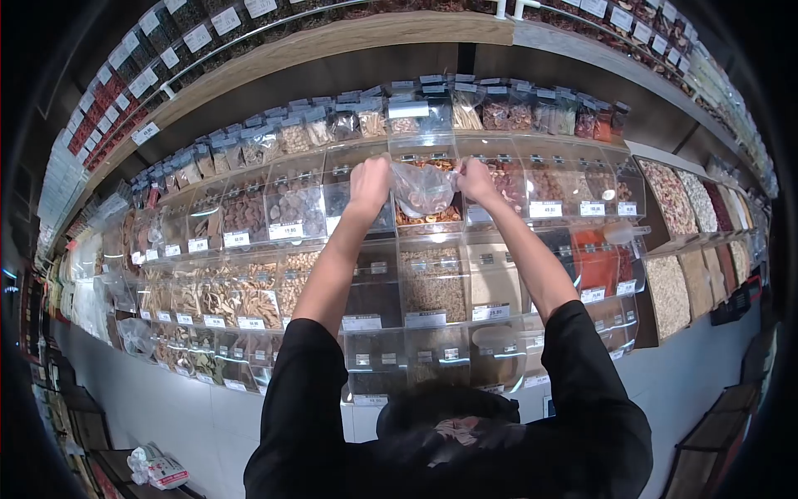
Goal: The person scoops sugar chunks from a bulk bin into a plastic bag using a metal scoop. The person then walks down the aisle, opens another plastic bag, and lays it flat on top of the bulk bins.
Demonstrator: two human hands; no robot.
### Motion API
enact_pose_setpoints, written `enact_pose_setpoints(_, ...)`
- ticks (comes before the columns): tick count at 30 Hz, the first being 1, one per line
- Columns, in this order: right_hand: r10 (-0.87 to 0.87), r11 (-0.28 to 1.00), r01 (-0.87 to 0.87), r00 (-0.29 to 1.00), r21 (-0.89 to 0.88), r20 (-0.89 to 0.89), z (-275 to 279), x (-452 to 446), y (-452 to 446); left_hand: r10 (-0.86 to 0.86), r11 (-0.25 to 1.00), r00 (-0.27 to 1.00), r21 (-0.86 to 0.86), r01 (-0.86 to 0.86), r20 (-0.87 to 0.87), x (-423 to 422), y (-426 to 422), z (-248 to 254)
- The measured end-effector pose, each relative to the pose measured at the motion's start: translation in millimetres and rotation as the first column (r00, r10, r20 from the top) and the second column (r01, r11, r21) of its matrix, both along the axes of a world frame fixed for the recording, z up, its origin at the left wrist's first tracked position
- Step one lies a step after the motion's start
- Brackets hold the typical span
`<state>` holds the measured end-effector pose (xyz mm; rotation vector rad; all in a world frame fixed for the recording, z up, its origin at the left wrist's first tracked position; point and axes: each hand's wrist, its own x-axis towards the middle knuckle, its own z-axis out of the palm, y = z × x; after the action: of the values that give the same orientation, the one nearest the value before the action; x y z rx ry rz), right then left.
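Both arms reach forward over the bins, with a clear plastic bag [422, 190] stretched between the hands. My left hand [371, 181] is closed on the bag's left edge. On its right edge, my right hand [476, 180] is closed in a pinch. Behind and below the bag is a bin of orange-brown dried food [430, 218], partly covered by the bag. Its clear lid appears raised above it. Some pale contents or a light patch show through the bag; I cannot make out which.
Rows of clear-lidded bins with price tags surround the hands, including pale grains [432, 283] below. Packed bags [370, 123] line the ledge behind. A wooden shelf edge [332, 51] crosses above. Open trays [667, 291] stand right. A white package [158, 467] lies at lower left.
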<state>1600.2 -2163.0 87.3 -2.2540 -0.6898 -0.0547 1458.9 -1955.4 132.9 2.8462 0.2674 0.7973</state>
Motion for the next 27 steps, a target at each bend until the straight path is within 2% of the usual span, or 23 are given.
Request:
enact_pose_setpoints(2, -0.024, 0.99, 0.015, 0.997, 0.142, 0.068, 16, 15, 6, 0.075, 0.997, 0.997, -0.024, -0.075, 0.005, 13, 4, 18)
enact_pose_setpoints(4, 0.014, 0.979, -0.037, 0.993, 0.202, 0.114, 55, 16, 7, 0.136, 0.988, 0.991, -0.075, -0.134, 0.015, 21, 7, 32)
enact_pose_setpoints(9, 0.104, 0.976, -0.13, 0.984, 0.177, 0.148, 115, 42, 10, 0.237, 0.948, 0.961, -0.249, -0.198, 0.139, 42, 26, 61)
enact_pose_setpoints(12, 0.139, 0.97, -0.164, 0.979, 0.177, 0.147, 135, 53, 6, 0.25, 0.887, 0.957, -0.43, -0.165, 0.147, 47, 37, 77)
enact_pose_setpoints(18, 0.104, 0.958, -0.145, 0.98, 0.248, 0.173, 149, 56, -10, 0.311, 0.879, 0.929, -0.432, -0.201, 0.202, 36, 31, 104)
enact_pose_setpoints(22, 0.096, 0.924, -0.106, 0.994, 0.366, 0.044, 159, 46, -17, 0.311, 0.873, 0.924, -0.451, -0.185, 0.223, 37, 38, 112)
enact_pose_setpoints(27, 0.074, 0.876, -0.077, 0.997, 0.477, 0.025, 169, 38, -21, 0.34, 0.844, 0.897, -0.513, -0.157, 0.283, 30, 24, 129)
